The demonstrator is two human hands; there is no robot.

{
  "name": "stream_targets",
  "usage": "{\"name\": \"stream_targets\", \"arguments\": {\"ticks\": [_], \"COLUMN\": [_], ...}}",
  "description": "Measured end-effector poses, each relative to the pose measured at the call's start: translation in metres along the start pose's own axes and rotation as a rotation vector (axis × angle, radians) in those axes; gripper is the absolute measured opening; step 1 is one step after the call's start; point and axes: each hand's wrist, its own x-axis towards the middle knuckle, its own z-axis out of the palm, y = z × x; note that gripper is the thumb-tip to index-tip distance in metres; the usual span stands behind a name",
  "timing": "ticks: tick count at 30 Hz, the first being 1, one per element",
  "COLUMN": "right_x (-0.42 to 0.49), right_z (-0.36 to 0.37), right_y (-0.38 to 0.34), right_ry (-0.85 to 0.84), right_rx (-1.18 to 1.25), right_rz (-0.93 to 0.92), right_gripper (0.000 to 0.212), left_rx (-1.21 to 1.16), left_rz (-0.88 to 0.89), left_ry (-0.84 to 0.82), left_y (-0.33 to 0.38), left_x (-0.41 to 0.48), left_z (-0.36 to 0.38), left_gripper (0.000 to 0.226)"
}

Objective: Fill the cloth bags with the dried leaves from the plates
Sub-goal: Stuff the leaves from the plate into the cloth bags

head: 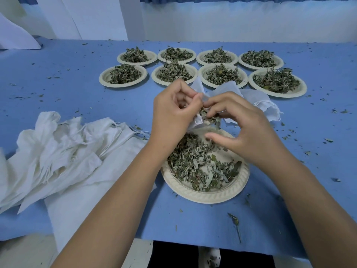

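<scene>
Both bare forearms extend forward from the lower frame edge and converge at centre. Left hand: palm turned inward, fingers curled, thumb and forefinger pinched together at the top. Right hand: back facing up, wrist slightly raised, thumb and forefinger reaching toward the left hand's pinch, remaining fingers spread and pointing left. Fingertips of the two hands nearly touch.

Table cover looks like matte blue fabric. Plates seem molded paper pulp with an embossed rim, cream, matte. Bags are thin white woven cloth, wrinkly. Leaves dry, crinkly.
</scene>
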Motion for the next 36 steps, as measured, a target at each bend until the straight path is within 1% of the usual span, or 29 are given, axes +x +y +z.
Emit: {"name": "stream_targets", "arguments": {"ticks": [2,4,8,9,10,12,14,15,17,18,20,22,23,24,27,29,30,31,32,34,35,36], "right_x": [0.0,-0.001,-0.002,-0.002,-0.002,-0.001,0.0,0.001,0.002,0.002,0.0,0.0,0.001,0.001,0.0,-0.003,-0.004,-0.003,-0.002,-0.002,-0.002,-0.003], "right_z": [0.003,0.004,0.006,0.006,0.007,0.011,0.014,0.015,0.013,0.01,0.001,-0.004,-0.005,-0.003,0.008,0.013,0.013,0.011,0.008,0.001,-0.001,-0.001], "right_y": [0.0,-0.001,-0.003,-0.003,-0.002,-0.001,0.002,0.003,0.003,0.003,0.002,-0.001,-0.002,-0.004,-0.007,-0.003,-0.002,-0.001,-0.001,-0.002,-0.002,-0.003], "right_ry": [0.088,0.16,0.269,0.296,0.321,0.341,0.296,0.254,0.183,0.179,0.255,0.323,0.311,0.265,-0.031,-0.199,-0.215,-0.165,-0.066,0.156,0.224,0.247], "right_rx": [0.008,0.04,0.164,0.16,0.104,-0.085,-0.214,-0.226,-0.171,-0.129,-0.079,-0.088,-0.121,-0.161,-0.223,-0.225,-0.219,-0.214,-0.207,-0.195,-0.189,-0.192], "right_rz": [-0.048,-0.065,0.012,0.016,-0.001,-0.059,-0.086,-0.077,-0.024,0.009,0.051,0.032,0.017,0.015,0.068,0.111,0.12,0.113,0.087,0.005,-0.038,-0.072], "right_gripper": [0.016,0.011,0.011,0.01,0.009,0.009,0.013,0.013,0.014,0.016,0.02,0.012,0.008,0.013,0.042,0.051,0.051,0.048,0.042,0.041,0.042,0.042], "left_rx": [-0.007,-0.013,-0.005,-0.009,-0.012,-0.009,-0.003,0.006,0.023,0.023,0.003,-0.02,-0.029,-0.039,-0.079,-0.087,-0.091,-0.097,-0.104,-0.108,-0.104,-0.104], "left_rz": [-0.001,-0.003,0.004,0.011,0.023,0.046,0.055,0.055,0.046,0.041,0.026,0.003,-0.011,-0.022,-0.027,-0.024,-0.028,-0.033,-0.038,-0.051,-0.059,-0.064], "left_ry": [-0.007,-0.011,-0.048,-0.064,-0.085,-0.148,-0.219,-0.239,-0.229,-0.204,-0.137,-0.077,-0.059,-0.052,-0.096,-0.137,-0.147,-0.148,-0.14,-0.106,-0.088,-0.077], "left_y": [-0.001,-0.001,-0.001,-0.001,0.0,0.0,0.0,0.0,0.001,0.001,0.001,0.001,0.001,0.001,0.003,0.004,0.004,0.004,0.004,0.002,0.002,0.001], "left_x": [0.0,0.0,-0.001,-0.002,-0.002,-0.005,-0.007,-0.007,-0.007,-0.007,-0.005,-0.003,-0.002,-0.002,-0.003,-0.003,-0.003,-0.003,-0.003,-0.002,-0.001,-0.001], "left_z": [0.0,0.001,0.003,0.003,0.003,0.003,0.004,0.005,0.005,0.005,0.002,0.0,0.0,0.001,0.002,0.002,0.002,0.002,0.002,0.002,0.002,0.002], "left_gripper": [0.025,0.025,0.024,0.024,0.023,0.022,0.018,0.017,0.015,0.015,0.018,0.022,0.022,0.023,0.025,0.025,0.025,0.025,0.024,0.024,0.025,0.024]}}
